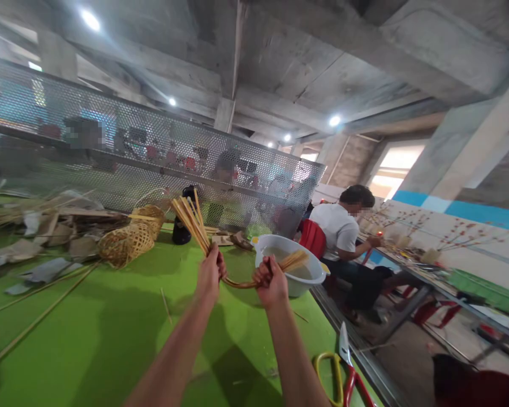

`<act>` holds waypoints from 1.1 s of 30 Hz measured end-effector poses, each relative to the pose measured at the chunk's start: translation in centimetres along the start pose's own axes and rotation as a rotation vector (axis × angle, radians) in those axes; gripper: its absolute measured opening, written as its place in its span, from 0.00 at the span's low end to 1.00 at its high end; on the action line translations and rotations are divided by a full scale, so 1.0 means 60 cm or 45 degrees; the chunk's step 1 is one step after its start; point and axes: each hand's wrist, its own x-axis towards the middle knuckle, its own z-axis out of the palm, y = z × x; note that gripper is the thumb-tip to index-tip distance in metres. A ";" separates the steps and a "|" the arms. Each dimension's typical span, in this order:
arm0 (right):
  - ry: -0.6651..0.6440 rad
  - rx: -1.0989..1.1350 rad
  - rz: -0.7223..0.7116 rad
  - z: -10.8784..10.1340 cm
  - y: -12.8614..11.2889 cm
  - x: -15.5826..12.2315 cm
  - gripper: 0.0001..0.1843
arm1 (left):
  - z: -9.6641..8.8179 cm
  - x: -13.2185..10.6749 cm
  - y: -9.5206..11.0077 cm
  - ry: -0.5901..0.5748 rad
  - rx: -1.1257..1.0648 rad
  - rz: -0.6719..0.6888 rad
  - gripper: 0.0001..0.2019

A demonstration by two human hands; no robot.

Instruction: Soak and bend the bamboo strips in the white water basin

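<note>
A bundle of thin, pale strips (194, 224), bamboo or cane by their look, runs between my two fists. My left hand (212, 268) is closed round one part, with the loose ends fanning up and to the left. Closed on the other part is my right hand (272, 279), from which the ends point right, over a white basin (275, 242). Between the hands the bundle sags in a darker, curved bend. The basin, with yellow handles, stands just behind my right hand and seems to hold water.
Scissors (346, 362) with one yellow and one red handle lie near the green table's right edge. Woven baskets (127, 243), a dark bottle (181, 226) and scraps (51, 226) lie left. A perforated metal screen (152, 141) stands behind. A person (337, 226) sits at right.
</note>
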 end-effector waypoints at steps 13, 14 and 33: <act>0.053 -0.058 -0.121 -0.015 0.006 0.011 0.17 | -0.025 0.029 0.021 0.097 0.090 0.112 0.24; 0.051 -0.050 -0.161 -0.017 -0.001 0.011 0.17 | -0.027 0.032 0.024 0.114 0.083 0.125 0.24; 0.092 -0.361 -0.148 -0.029 -0.006 0.024 0.23 | -0.015 0.011 -0.011 -0.214 0.355 -0.050 0.17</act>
